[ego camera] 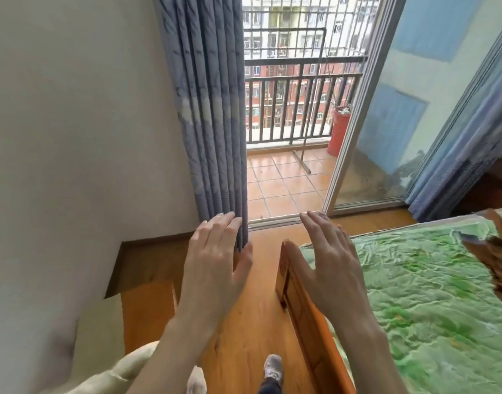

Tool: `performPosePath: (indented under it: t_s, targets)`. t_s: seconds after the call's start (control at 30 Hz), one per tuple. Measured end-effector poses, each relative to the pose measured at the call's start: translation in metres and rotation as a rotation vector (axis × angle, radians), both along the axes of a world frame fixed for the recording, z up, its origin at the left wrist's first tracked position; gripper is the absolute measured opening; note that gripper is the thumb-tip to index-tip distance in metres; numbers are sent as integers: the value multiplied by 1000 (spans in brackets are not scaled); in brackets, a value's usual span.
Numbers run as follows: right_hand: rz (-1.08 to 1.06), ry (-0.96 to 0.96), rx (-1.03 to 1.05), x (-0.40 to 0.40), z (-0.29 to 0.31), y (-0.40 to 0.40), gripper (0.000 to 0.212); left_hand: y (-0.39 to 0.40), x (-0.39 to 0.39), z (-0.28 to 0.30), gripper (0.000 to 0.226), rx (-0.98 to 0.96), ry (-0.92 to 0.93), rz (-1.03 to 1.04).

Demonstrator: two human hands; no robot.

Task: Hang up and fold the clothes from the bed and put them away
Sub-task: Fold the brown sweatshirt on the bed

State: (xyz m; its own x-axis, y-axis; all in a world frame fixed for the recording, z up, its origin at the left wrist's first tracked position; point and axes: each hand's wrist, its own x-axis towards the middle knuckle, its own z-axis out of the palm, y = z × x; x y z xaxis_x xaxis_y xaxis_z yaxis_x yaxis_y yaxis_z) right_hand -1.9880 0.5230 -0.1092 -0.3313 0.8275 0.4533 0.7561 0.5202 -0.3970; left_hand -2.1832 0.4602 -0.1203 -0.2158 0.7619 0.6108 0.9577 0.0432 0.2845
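Out in front of you, both hands are raised palm-down with fingers straight and loosely together, holding nothing. Your left hand (215, 260) sits over the wooden floor (244, 331), its fingertips in line with the hem of the blue-grey curtain (207, 109); can't tell if they touch it. Your right hand (326, 263) hovers above the bed's wooden footboard (301, 311). To its right lies the bed (432, 294) with a green patterned cover. Brown clothes (497, 257) lie at the bed's far right edge, partly cut off by the frame. Ahead, the sliding door (366, 115) stands open onto a tiled balcony (284, 180) with a dark railing and a red bucket (339, 132). One shoe (274, 368) shows on the floor below your hands.
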Motion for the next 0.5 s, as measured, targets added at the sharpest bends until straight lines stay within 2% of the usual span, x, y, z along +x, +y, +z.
performPosePath:
  t_s: [0.17, 0.5]
  targets:
    - [-51, 24, -19, -7, -7, 109, 61, 112, -11, -7, 49, -38, 15, -51]
    - [-123, 25, -24, -1, 13, 312, 63, 325, -15, 14, 52, -44, 38, -125]
